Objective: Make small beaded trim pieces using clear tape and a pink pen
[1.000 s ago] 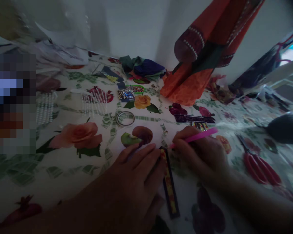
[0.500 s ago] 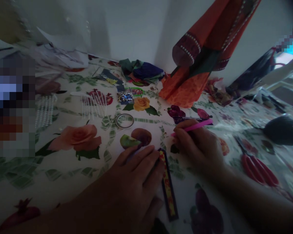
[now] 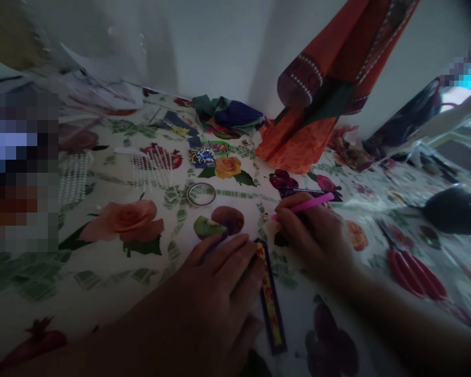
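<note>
Tablecloth: plastic-coated, smooth, glossy, glare near the middle. Pen: pink plastic, smooth, faint sheen. Strip: looks like card, matt, with a dark border. Orange cloth: matt, crinkled. Pearl beads: glossy. Scissors handles: red plastic, shiny.

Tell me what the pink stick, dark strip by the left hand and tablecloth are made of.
The pink stick looks like smooth moulded plastic, evenly shiny. The dark strip seems stiff card or fabric, matte, with a yellow-red centre; the dim light leaves it open. The tablecloth looks like printed vinyl, with a glossy sheen.
</note>
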Motion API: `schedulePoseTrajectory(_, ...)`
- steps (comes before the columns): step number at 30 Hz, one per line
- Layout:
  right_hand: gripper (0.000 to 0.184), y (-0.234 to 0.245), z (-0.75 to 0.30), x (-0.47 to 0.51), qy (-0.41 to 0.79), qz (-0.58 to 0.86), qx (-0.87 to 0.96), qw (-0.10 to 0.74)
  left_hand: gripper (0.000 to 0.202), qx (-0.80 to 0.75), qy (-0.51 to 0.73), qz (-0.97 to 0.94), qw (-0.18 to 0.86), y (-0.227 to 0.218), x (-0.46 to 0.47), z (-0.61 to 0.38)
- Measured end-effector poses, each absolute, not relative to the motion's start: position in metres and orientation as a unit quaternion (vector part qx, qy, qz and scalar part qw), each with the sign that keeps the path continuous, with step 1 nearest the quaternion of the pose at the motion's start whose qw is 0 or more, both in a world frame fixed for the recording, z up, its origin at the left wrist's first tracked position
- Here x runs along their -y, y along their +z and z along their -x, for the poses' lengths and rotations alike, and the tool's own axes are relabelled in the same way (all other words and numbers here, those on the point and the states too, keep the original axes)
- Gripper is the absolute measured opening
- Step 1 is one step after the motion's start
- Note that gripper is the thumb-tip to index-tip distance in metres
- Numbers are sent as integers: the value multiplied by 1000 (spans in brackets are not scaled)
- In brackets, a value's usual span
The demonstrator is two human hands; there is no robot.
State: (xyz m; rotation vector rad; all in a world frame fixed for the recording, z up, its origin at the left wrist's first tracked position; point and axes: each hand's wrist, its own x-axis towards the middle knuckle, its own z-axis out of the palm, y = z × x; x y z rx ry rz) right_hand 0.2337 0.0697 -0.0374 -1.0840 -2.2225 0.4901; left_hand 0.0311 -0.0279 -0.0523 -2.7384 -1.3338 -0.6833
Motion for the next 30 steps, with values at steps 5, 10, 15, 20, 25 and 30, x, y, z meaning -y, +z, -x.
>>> schedulePoseTrajectory(5,5,-38,-234,-71,176,403,842,311,41,438,-219,871,18,-53,29,-32)
schedulePoseTrajectory(10,6,-39,-233,-70,172,403,842,314,43,433,-217,875,12,-54,30,-32)
schedulePoseTrajectory(15,5,-38,-233,-68,195,416,826,328,42,446,-218,868,16,-52,30,-33)
schedulePoseTrajectory(20,4,-34,-234,-65,174,426,830,315,43,442,-217,870,10,-51,29,-34)
schedulePoseTrajectory(25,4,-37,-234,-68,195,413,832,316,42,441,-214,871,17,-51,28,-33)
schedulePoseTrajectory(30,5,-38,-235,-70,178,403,843,307,43,431,-215,876,19,-52,27,-31)
